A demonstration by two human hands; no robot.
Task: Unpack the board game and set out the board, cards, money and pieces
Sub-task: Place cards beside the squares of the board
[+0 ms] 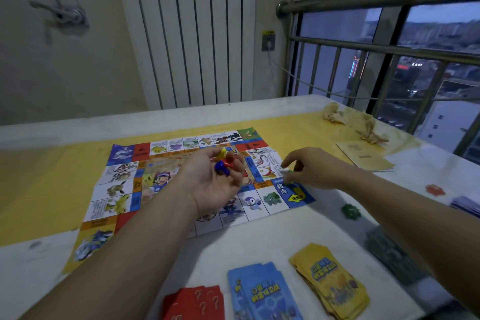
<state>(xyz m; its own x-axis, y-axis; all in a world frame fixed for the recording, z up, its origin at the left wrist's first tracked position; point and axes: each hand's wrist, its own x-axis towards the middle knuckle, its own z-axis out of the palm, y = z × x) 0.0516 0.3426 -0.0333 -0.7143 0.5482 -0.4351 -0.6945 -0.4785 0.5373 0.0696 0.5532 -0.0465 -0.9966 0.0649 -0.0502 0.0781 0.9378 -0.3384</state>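
The paper game board [124, 189] lies unfolded on the table, its blue start corner [296, 193] nearest my right hand. My left hand [218, 184], palm up over the board, cups a yellow, a blue and a red playing piece [222, 163]. My right hand [309, 169] pinches a small green piece [287, 172] just above the start corner. Near the table's front edge lie a red card deck [194, 304], a blue deck [262, 291] and a yellow deck [330, 280].
A green token [351, 211] and an orange token [435, 189] lie right of the board. A dark green stack [392, 254] and a pale stack [466, 204] sit at the right edge. A booklet [363, 156] and crumpled wrapping [350, 119] lie at the back right.
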